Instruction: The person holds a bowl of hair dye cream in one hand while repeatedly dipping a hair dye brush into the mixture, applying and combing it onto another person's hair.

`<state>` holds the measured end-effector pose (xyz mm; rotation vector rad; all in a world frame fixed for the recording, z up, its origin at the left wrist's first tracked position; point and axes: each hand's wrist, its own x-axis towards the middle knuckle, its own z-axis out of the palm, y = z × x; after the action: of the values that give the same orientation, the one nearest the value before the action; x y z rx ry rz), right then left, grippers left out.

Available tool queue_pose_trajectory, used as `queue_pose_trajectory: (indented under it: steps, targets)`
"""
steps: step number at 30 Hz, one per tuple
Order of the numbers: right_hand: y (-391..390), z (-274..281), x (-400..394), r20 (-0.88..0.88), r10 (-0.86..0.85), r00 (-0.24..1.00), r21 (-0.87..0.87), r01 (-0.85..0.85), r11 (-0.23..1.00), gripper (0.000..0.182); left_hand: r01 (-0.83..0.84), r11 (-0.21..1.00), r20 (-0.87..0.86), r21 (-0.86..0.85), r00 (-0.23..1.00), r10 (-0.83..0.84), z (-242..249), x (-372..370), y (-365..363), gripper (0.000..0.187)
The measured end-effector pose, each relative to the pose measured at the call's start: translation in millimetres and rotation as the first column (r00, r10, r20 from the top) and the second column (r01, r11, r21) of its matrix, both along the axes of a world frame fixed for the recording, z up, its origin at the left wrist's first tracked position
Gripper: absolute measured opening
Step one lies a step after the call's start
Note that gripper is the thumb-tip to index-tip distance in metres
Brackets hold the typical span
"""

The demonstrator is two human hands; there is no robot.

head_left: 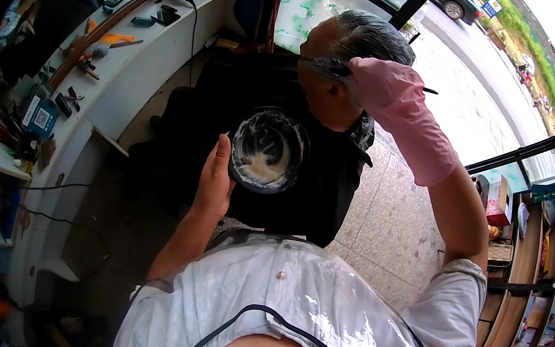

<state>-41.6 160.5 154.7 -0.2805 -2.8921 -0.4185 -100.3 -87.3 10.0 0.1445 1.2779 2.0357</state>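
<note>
A seated person draped in a black cape (193, 119) has short grey hair (375, 34) that looks wet or coated. My left hand (218, 176), bare, holds a round black bowl (269, 149) with creamy paste in it, thumb on the rim and the other fingers hidden under it. On my right hand (385, 89) is a pink glove. Its fingers are closed round a thin dark tool (431, 91), whose handle end sticks out to the right, while the dark front end (328, 64) lies against the hair at the side of the head.
To the left runs a white counter (116, 73) with small tools, a corded device and a QR-code card (43, 117), below a mirror. Shelves (518, 328) of goods stand on the right. A large window frames a road with a dark car (451, 0).
</note>
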Motion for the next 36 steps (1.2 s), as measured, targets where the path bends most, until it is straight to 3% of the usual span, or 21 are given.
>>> queue_pose_trajectory:
  steps: [3, 6, 8, 10, 12, 14, 18, 20, 22, 24, 25, 26, 27, 29, 30, 33, 34, 36]
  targets:
    - [6, 3, -11, 0.107, -0.042, 0.993, 0.126, 0.029, 0.992, 0.01, -0.014, 1.0, 0.013, -0.004, 1.0, 0.014, 0, 0, 0, 0.062]
    - [8, 19, -12, 0.206, -0.218, 0.954, 0.199, 0.177, 0.964, 0.009, -0.01, 1.0, -0.007, 0.024, 1.0, 0.01, 0, 0, 0, 0.062]
    - [2, 30, -6, 0.074, -0.119, 0.99, 0.258, 0.096, 0.961, 0.008, -0.031, 0.998, 0.003, 0.045, 1.0, 0.031, -1, 0, 2, 0.055]
    - [-15, 34, -11, 0.06, -0.069, 0.996, 0.25, 0.052, 0.967, 0.008, -0.049, 0.997, 0.012, 0.062, 0.999, 0.049, -2, -1, 3, 0.049]
    - [-14, 27, -24, 0.277, -0.229, 0.933, 0.36, 0.12, 0.925, 0.009, -0.046, 0.997, 0.0, 0.062, 0.999, 0.046, -1, -1, 2, 0.05]
    - [1, 13, -30, 0.299, -0.227, 0.927, 0.236, 0.159, 0.959, 0.009, -0.054, 0.998, -0.004, 0.045, 0.998, 0.055, -4, -1, 2, 0.05]
    - [-18, 28, -23, 0.26, -0.011, 0.965, 0.39, -0.095, 0.916, 0.007, -0.093, 0.996, -0.001, 0.016, 0.996, 0.093, -4, 0, 3, 0.05]
    - [-16, 31, -23, 0.182, -0.127, 0.975, 0.438, 0.035, 0.898, 0.009, -0.09, 0.996, 0.004, 0.03, 0.996, 0.09, -2, 1, 3, 0.05]
    - [-11, 33, -25, 0.18, -0.1, 0.979, 0.363, 0.028, 0.931, 0.011, -0.086, 0.995, 0.009, 0.046, 0.996, 0.085, -1, 2, 3, 0.05]
    - [-10, 31, -28, 0.271, -0.191, 0.943, 0.272, 0.116, 0.955, 0.012, -0.068, 0.996, 0.001, 0.063, 0.998, 0.068, -1, 2, 2, 0.049]
    - [2, 14, -37, 0.318, -0.285, 0.904, 0.491, 0.1, 0.865, 0.016, -0.067, 0.995, -0.002, 0.068, 0.998, 0.068, -1, 1, 3, 0.049]
    - [16, 0, -34, 0.312, -0.286, 0.906, 0.495, 0.102, 0.863, 0.016, -0.067, 0.995, 0.009, 0.077, 0.998, 0.066, -2, 1, 3, 0.049]
    - [35, -10, -24, 0.211, -0.231, 0.95, 0.492, 0.101, 0.865, 0.018, -0.068, 0.994, 0.019, 0.086, 0.998, 0.066, -2, 0, 3, 0.049]
    - [-2, 42, -11, 0.173, -0.237, 0.956, 0.146, 0.212, 0.966, 0.025, -0.033, 0.997, -0.007, 0.069, 0.999, 0.034, -2, 0, 1, 0.057]
    - [3, 47, -10, 0.241, -0.437, 0.867, 0.131, 0.417, 0.9, 0.026, 0.004, 0.999, -0.024, 0.044, 1.0, -0.003, -2, 0, 0, 0.066]
    - [-6, 69, 11, 0.21, -0.444, 0.871, -0.144, 0.477, 0.867, 0.026, -0.004, 0.999, -0.014, 0.045, 1.0, 0.005, -6, 0, 1, 0.068]
    - [-8, 66, 8, 0.205, -0.442, 0.873, -0.141, 0.474, 0.869, 0.026, -0.007, 0.999, -0.018, 0.05, 1.0, 0.008, -7, -1, 2, 0.068]
    - [-14, 45, -2, 0.173, -0.348, 0.922, -0.015, 0.355, 0.935, 0.025, -0.06, 0.997, 0.018, 0.056, 0.998, 0.059, -12, -3, 3, 0.048]
